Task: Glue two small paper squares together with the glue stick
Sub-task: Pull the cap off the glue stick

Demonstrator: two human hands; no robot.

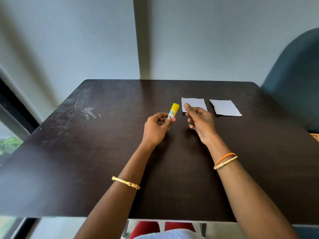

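Left hand point(158, 125) was wrapped around the lower half of the glue stick point(173, 112), yellow cap end tilted up and away, held just above the table point(103, 152). Cap looked to be on still. Right hand point(198, 118) was loose and part-open, holding nothing, fingers spread just beside the cap, over the near edge of the left paper square point(196, 103).

Risks, my read:
- Pulling the cap one-handed could jerk the stick and flick the near square.
- Light paper, nothing pinning it: a hand passing low could drag or shift it.
- Too much glue near the edges would stick paper to the table.
- Squares were well apart, so misalignment at joining was likely.

Count: one glue stick, two paper squares (second point(225, 107) to the right), two hands.
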